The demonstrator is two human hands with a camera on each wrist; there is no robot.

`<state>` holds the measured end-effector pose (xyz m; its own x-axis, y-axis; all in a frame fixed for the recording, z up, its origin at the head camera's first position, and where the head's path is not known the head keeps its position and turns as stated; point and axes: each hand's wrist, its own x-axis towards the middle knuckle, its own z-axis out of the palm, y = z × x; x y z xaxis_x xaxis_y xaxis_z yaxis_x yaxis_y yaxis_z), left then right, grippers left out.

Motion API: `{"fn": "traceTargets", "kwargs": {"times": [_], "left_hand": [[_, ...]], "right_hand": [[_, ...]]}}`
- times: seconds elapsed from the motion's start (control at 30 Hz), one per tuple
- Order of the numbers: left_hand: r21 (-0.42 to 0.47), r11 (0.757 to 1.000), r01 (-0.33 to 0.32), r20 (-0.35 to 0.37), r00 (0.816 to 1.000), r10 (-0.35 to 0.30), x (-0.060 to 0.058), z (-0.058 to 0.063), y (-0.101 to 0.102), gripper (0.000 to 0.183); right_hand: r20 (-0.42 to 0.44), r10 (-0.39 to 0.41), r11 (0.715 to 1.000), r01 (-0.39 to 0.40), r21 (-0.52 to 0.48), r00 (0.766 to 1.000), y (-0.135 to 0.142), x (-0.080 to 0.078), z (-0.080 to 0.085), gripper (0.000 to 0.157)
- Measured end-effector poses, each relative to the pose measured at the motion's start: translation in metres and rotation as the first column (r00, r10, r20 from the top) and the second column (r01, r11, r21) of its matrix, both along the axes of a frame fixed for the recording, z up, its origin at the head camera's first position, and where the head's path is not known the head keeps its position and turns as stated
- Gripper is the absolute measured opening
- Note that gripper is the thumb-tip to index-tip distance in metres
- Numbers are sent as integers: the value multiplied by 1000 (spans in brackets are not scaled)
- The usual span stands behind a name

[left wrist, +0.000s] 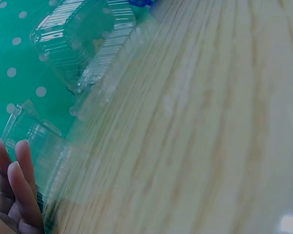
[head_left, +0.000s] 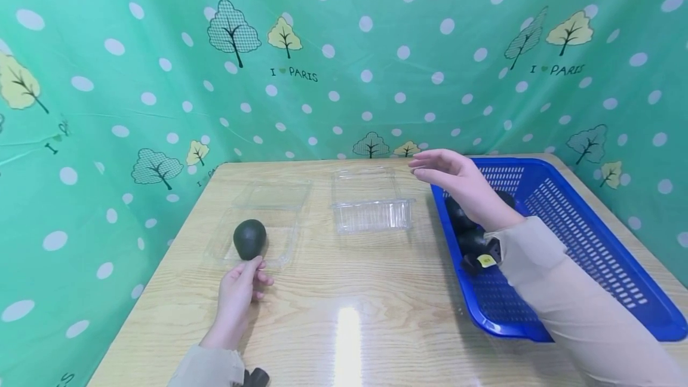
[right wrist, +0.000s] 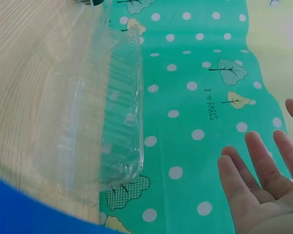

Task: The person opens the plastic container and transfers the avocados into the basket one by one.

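A dark, egg-shaped avocado (head_left: 249, 239) rests in the left clear plastic box (head_left: 290, 251), whose lid is folded back. My left hand (head_left: 240, 291) is at the near rim of that box, fingertips right by the avocado's lower end. Its visible fingers (left wrist: 25, 183) look loosely extended in the left wrist view; the contact with the rim is hidden. Raised over the left edge of the blue basket (head_left: 466, 303), my right hand (head_left: 464, 187) has its fingers apart and holds nothing. Several dark avocados (head_left: 458, 217) lie in the basket, partly hidden by the right arm.
A second clear plastic box (head_left: 372, 215) stands at the middle back of the wooden table (head_left: 344, 285), lid raised behind it. Behind the table hangs a green dotted cloth (head_left: 344, 100). A black wrist device with a yellow label (head_left: 486, 260) shows at the right cuff.
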<state>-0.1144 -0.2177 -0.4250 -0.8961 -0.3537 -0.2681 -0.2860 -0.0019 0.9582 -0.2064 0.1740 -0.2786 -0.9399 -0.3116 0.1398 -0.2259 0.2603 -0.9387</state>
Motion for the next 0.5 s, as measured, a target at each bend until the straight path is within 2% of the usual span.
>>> {"fn": "traceTargets", "kwargs": {"times": [0.23,0.5], "left_hand": [[-15,1000,15,5,1000,-15,2,1,-1,26],[1,1000,7,7,1000,-7,1,2,0,25]], "right_hand": [[23,16,999,-15,-48,1000,-10,-7,0,43],[31,12,998,-10,-56,999,-22,-14,1,46]]}}
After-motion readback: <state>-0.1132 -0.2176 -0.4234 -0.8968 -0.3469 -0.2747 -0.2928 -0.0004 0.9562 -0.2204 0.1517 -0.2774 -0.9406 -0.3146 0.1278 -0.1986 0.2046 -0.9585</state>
